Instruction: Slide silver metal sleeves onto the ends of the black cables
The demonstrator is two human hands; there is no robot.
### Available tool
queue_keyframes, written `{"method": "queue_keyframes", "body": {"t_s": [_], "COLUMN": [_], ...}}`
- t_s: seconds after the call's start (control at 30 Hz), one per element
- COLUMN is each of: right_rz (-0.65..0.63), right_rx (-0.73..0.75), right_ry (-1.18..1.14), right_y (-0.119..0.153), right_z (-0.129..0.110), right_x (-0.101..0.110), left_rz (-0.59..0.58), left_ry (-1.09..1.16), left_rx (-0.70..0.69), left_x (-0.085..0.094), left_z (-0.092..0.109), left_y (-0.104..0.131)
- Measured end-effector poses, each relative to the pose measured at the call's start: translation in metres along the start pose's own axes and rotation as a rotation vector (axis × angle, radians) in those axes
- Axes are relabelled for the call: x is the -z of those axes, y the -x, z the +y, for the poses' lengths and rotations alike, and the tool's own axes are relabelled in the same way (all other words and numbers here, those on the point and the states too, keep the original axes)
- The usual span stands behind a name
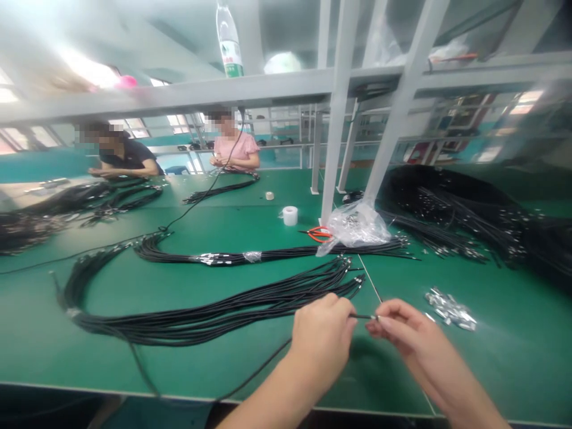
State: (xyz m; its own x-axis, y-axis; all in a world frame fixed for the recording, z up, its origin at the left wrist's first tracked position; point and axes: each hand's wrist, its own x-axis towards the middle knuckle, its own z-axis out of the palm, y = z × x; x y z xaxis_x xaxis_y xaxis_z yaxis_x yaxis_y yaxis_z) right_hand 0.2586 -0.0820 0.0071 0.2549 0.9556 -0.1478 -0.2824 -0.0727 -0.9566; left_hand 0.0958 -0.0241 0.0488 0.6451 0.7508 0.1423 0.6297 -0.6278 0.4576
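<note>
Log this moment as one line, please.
left hand: gripping black cable | right hand: fingertips at cable's end | nearby: silvery pieces, cable bundle

Held cable [361, 316] and bundled cables [147, 333], black, the latter silver-tipped; small metal pieces [451, 310], silver; tabletop [250, 220], plain green; tape roll [290, 216], whitish; plier handles [318, 239], orange-red; shelf posts [338, 119], pale grey; co-workers' shirts, pink [236, 147] and dark [136, 158].

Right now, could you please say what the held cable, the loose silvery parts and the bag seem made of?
Held cable: matte black, probably rubber or plastic, its surface dull.
Loose parts: silvery, likely metal, glinting brightly.
Bag: clear, glossy, apparently plastic film, visibly crinkled.
</note>
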Motion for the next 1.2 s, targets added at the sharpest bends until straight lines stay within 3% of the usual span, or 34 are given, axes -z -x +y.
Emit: {"method": "queue_keyframes", "body": {"t_s": [0.1, 0.2, 0.3, 0.4, 0.5, 0.67, 0.77, 0.9, 1.07, 1.2], "right_rz": [0.066, 0.111, 0.061, 0.009, 0.018, 0.092, 0.070, -0.002, 0.014, -0.033], "right_rx": [0.038, 0.028, -0.022, -0.045, -0.026, 0.016, -0.002, -0.049, 0.028, 0.024], "right_ry": [0.072, 0.306, 0.421, 0.292, 0.175, 0.152, 0.120, 0.051, 0.320, 0.345], "right_y": [-0.008, -0.018, -0.027, -0.028, -0.025, -0.018, -0.014, -0.010, -0.007, -0.007], "right_z": [-0.006, 0.002, 0.011, 0.011, 0.006, 0.001, -0.001, -0.002, -0.002, 0.000], "right_x": [0.018, 0.038, 0.050, 0.048, 0.038, 0.026, 0.026, 0.027, 0.023, 0.015], "left_rz": [-0.006, -0.030, 0.006, 0.035, 0.023, -0.048, -0.067, -0.060, -0.094, -0.103], "left_ry": [-0.007, 0.022, 0.046, 0.071, 0.132, 0.215, 0.254, 0.237, 0.233, 0.303], "left_rx": [-0.046, -0.034, 0.050, 0.111, 0.083, 0.050, 0.049, -0.025, -0.024, 0.013], "left_x": [-0.007, -0.008, 0.007, 0.022, 0.019, -0.017, -0.030, -0.030, -0.027, -0.027], "left_z": [0.006, -0.009, -0.037, -0.053, -0.043, -0.006, 0.001, -0.003, -0.002, 0.001], "left_y": [-0.015, -0.022, -0.023, -0.022, -0.021, -0.019, -0.020, -0.020, -0.017, -0.015]}}
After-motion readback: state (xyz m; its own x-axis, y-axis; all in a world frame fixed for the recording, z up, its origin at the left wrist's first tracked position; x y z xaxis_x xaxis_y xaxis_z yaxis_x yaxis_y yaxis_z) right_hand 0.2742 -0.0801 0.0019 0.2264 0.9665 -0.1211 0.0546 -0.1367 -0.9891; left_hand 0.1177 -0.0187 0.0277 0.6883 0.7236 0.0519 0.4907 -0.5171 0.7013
